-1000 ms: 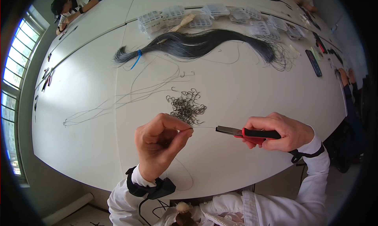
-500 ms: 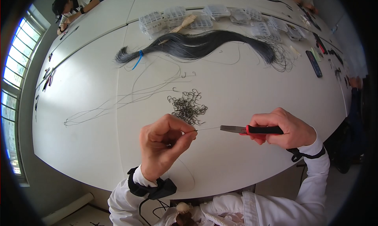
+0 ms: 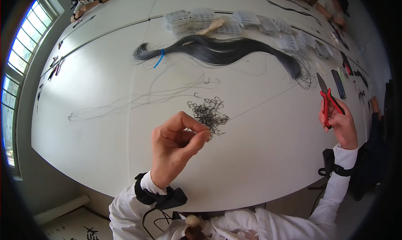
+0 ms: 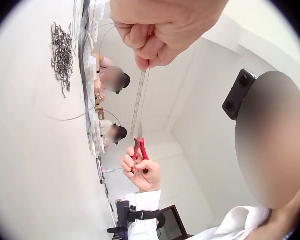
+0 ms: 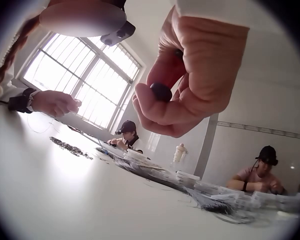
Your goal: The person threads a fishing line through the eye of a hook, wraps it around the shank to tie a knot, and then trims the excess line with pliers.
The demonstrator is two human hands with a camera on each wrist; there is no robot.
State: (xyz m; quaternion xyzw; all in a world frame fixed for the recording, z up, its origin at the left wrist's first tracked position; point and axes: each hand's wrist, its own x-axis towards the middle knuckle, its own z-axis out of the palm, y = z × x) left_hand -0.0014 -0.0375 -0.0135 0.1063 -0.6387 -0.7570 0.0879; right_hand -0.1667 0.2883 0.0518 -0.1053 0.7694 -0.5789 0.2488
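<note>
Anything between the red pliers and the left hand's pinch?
Nothing visible: only bare table lies between the pliers in the right hand and the left hand, which pinches a thin line.

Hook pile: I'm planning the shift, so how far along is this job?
Done: only a few loose strands lie laid out beside the hook pile. In hand: the left hand pinches a thin line, the right hand holds red pliers raised aside. Left: the pile and the thick dark bundle look mostly untouched, so it seems early.

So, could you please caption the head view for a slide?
Left hand pinches thin wire beside hook pile; right hand holds red pliers.
</note>
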